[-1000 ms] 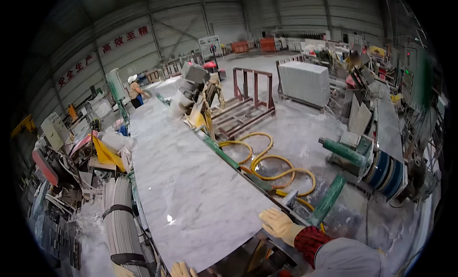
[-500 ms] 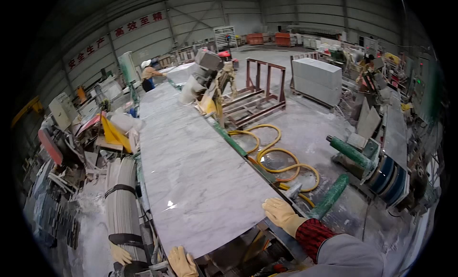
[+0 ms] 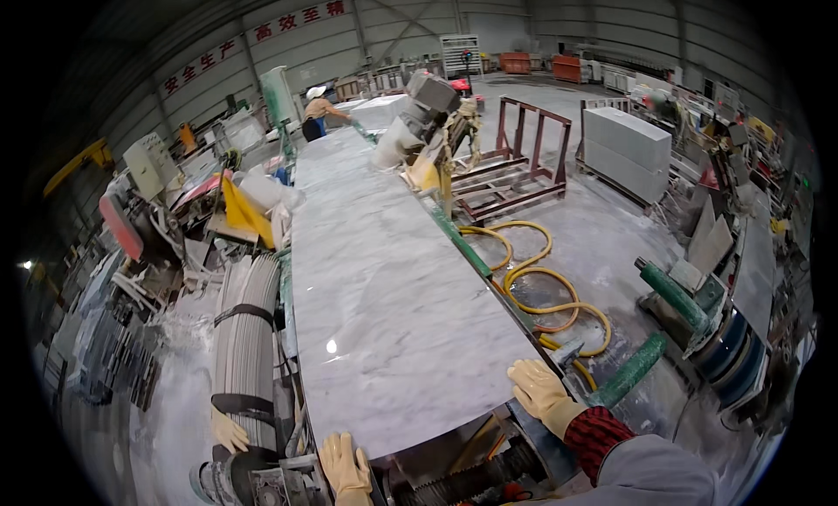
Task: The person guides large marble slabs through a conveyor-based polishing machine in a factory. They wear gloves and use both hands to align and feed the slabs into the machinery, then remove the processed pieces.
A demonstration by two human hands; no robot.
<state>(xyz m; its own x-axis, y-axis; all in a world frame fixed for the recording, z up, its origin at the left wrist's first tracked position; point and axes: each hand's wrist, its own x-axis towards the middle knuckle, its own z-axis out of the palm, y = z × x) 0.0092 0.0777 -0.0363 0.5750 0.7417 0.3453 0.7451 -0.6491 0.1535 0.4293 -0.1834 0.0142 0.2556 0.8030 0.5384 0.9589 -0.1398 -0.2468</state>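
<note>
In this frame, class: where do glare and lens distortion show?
Head view: a small bright glare spot sits on the slab near its middle; the slab's straight edges bow outward; the corners are black from the fisheye rim; both hands, left and right, look sharp.

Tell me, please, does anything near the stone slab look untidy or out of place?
The yellow hose lies in loose loops on the dusty floor right of the marble slab. The slab itself looks whole; the right hand rests at its near corner, the left hand at its near edge.
</note>
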